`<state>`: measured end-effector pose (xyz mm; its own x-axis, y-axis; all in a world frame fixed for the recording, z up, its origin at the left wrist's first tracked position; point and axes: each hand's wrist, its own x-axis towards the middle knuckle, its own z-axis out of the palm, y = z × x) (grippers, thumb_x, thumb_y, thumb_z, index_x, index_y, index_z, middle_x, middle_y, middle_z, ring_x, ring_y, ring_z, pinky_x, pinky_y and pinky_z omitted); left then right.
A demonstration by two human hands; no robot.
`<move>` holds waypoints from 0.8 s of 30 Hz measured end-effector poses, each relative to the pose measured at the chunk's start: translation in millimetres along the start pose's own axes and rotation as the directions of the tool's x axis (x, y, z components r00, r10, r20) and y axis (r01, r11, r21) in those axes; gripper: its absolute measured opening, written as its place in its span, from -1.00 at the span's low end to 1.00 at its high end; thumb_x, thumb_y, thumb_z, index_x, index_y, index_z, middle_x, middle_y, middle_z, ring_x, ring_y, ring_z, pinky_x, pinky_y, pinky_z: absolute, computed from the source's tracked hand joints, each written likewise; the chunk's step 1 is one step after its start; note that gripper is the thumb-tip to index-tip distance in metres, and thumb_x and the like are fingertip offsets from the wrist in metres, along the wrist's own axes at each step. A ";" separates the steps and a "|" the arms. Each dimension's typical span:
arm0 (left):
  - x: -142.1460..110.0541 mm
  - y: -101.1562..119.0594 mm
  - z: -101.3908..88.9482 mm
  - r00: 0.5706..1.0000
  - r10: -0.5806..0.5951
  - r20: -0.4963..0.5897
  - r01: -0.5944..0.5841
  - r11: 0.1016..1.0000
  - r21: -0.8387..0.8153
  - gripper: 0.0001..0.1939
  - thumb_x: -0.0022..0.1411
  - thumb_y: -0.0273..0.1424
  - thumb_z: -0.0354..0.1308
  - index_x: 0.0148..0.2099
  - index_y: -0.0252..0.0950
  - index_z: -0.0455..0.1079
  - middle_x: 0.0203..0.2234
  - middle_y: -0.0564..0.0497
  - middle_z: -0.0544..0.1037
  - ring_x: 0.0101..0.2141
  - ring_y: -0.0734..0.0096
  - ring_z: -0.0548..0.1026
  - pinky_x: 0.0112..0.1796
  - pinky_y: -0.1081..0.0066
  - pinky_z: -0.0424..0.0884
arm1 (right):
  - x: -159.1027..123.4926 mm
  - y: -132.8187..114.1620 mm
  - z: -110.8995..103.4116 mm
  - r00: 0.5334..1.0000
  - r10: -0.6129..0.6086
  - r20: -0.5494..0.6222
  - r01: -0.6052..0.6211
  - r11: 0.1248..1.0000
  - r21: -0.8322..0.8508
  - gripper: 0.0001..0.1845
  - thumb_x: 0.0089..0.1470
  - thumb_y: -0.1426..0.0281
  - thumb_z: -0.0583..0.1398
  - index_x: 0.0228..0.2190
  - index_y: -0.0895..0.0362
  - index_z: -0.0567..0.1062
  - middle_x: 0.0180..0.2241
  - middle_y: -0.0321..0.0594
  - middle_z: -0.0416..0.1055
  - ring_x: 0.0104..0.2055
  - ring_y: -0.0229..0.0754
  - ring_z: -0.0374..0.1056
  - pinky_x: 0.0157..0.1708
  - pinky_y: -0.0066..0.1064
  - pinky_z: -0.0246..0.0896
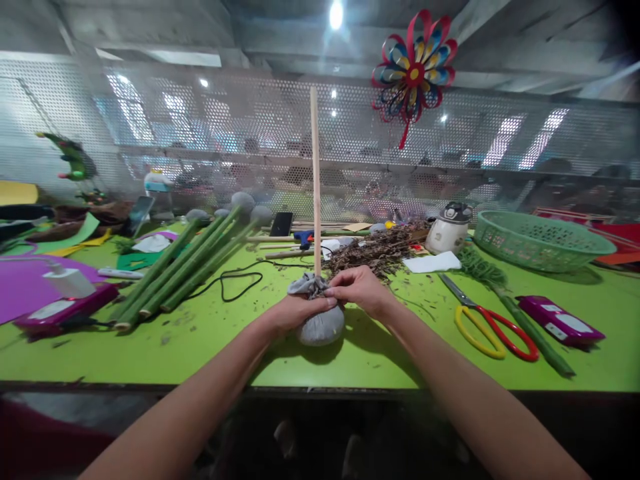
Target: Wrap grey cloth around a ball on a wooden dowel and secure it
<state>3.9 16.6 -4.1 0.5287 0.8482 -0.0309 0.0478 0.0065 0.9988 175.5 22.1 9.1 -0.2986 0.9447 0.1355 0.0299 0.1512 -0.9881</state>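
Note:
A stuffed grey cloth bundle [320, 328] rests on the green table near its front edge. From its gathered neck a pale wooden stick [316, 180] stands nearly upright. My left hand [295, 312] is closed round the neck from the left, its thumb lying across the front. On the other side my right hand [361, 288] pinches at the gathered cloth, thumb and forefinger together. Whether a thread or only cloth lies between those fingertips is too small to make out. The bundle's back is hidden.
Green-wrapped sticks with grey round heads [190, 267] lie to the left. Dried plant stems [380, 250] are piled behind my hands. Scissors [480, 320], a purple box [560, 321], a green basket [540, 243] and a white jar [447, 230] are at the right. A black cord [240, 273] curls nearby.

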 end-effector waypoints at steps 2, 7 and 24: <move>-1.1 0.9 0.5 1.000 -0.007 -0.013 0.007 1.000 0.022 -0.66 0.03 -0.24 0.26 -0.15 -0.32 0.50 -0.20 -0.12 0.56 -0.20 0.23 0.49 -0.12 0.28 0.36 | -0.5 -1.7 -2.2 1.000 0.009 0.015 -0.009 1.000 -0.014 -0.72 -0.30 0.28 0.39 -0.57 0.25 0.53 -0.74 -0.35 0.33 -0.69 -0.38 0.18 -0.67 -0.51 0.03; -2.6 0.0 -0.7 1.000 -0.030 -0.010 0.030 0.999 0.031 -0.65 0.03 -0.24 0.26 -0.13 -0.31 0.50 -0.20 -0.11 0.56 -0.21 0.23 0.49 -0.13 0.28 0.37 | -2.3 -7.6 -13.2 0.989 -0.010 0.146 0.018 0.999 -0.051 -0.76 -0.21 0.31 0.34 -0.52 0.25 0.52 -0.68 -0.31 0.37 -0.63 -0.33 0.27 -0.63 -0.50 0.06; -3.5 -0.4 -3.7 0.999 -0.048 -0.015 0.049 0.993 0.109 -0.60 0.00 -0.22 0.28 -0.13 -0.35 0.50 -0.17 -0.19 0.54 -0.17 0.12 0.49 -0.10 0.19 0.37 | -14.0 -31.5 -19.7 0.931 -0.343 0.122 0.364 0.867 -0.340 -0.88 -0.03 0.46 0.18 -0.40 0.15 0.54 -0.36 -0.22 0.36 -0.36 -0.27 0.26 -0.39 -0.43 0.17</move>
<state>-1.1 15.6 -4.3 0.5135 0.8546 -0.0779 0.1658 -0.0097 0.9861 197.5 9.8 39.9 -0.4045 0.7927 0.4561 0.2418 0.5737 -0.7826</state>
